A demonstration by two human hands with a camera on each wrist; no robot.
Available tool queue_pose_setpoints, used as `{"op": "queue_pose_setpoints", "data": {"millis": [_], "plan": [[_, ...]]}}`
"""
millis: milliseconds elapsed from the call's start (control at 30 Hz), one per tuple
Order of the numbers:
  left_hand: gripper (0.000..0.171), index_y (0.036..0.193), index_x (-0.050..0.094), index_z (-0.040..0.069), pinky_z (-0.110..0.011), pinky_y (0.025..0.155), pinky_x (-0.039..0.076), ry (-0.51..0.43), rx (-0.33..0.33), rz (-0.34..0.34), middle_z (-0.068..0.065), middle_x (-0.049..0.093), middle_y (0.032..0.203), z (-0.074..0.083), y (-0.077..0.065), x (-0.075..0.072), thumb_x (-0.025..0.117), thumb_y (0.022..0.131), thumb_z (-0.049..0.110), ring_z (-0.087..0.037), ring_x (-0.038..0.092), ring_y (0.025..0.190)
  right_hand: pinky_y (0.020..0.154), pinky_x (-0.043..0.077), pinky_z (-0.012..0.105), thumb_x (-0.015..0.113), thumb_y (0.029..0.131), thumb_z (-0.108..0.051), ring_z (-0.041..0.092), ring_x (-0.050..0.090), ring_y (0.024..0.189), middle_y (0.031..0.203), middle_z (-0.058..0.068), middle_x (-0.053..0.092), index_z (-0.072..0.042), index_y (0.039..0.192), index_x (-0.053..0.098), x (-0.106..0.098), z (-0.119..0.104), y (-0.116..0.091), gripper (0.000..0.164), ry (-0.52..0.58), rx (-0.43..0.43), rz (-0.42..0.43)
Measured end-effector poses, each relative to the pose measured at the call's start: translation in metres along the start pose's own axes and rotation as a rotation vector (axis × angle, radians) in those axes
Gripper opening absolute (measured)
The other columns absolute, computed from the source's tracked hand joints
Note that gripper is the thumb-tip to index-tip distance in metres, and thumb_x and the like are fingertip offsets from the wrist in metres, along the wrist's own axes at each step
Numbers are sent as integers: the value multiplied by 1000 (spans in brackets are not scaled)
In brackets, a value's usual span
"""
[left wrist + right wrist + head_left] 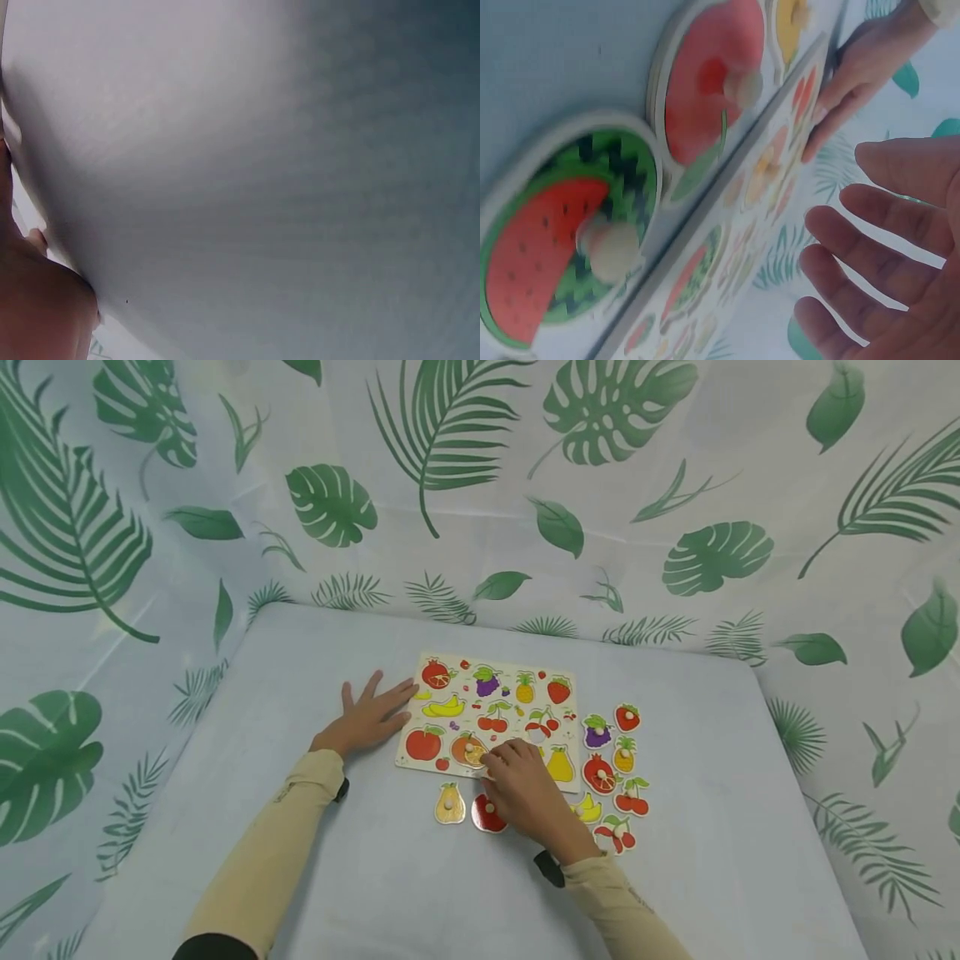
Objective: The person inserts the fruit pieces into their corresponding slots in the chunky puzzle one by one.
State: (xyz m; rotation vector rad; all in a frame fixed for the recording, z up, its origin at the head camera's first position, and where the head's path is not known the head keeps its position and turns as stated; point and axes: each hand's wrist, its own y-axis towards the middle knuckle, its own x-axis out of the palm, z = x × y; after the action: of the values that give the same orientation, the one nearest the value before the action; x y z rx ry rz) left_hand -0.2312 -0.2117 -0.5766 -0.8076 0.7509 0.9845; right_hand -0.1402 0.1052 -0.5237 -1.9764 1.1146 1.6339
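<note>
A wooden fruit puzzle board (405, 761) lies on the table. My left hand (367, 717) is spread at its left edge, fingertips touching the edge. Over the board's lower edge is my right hand (525, 785); the right wrist view shows its fingers loosely extended with nothing between them. The knobbed orange piece (467, 749) lies over its picture on the board, just left of the right fingertips. In front of the board are a pear piece (450, 806) and a red apple piece (487, 817). A watermelon piece (555, 247) beside the apple is hidden by the right hand in the head view.
Right of the board are several knobbed pieces, among them grapes (597, 732), strawberry (627, 717), pineapple (624, 755), pomegranate (600, 774) and cherries (632, 797). A banana piece (588, 810) lies near the right wrist. Leaf-print cloth (450, 527) hangs behind the white table (705, 860).
</note>
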Motion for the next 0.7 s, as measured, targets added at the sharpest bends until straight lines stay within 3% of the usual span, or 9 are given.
{"op": "queue_pose_setpoints", "data": {"millis": [333, 533, 700], "plan": [[65, 171, 32, 24, -73, 116, -22, -3, -8, 18, 2, 25, 176, -8, -8, -8, 52, 112, 42, -40, -11, 163, 104, 52, 49, 86, 93, -16, 29, 62, 113, 112, 7, 73, -7, 116, 75, 23, -25, 6, 28, 23, -84, -2], [64, 171, 31, 26, -74, 117, -19, 4, 18, 11, 5, 23, 177, -8, -1, -1, 49, 113, 45, -38, -11, 163, 101, 51, 47, 86, 93, -19, 27, 61, 111, 107, 4, 72, -9, 115, 76, 31, -34, 3, 25, 15, -91, -19], [63, 171, 32, 26, -74, 117, -19, 1, 20, 18, 5, 24, 177, -2, 0, -1, 50, 113, 44, -37, -10, 163, 98, 52, 46, 85, 92, -12, 26, 61, 107, 103, 4, 72, -10, 110, 77, 37, -35, 2, 20, 29, -112, -17]]}}
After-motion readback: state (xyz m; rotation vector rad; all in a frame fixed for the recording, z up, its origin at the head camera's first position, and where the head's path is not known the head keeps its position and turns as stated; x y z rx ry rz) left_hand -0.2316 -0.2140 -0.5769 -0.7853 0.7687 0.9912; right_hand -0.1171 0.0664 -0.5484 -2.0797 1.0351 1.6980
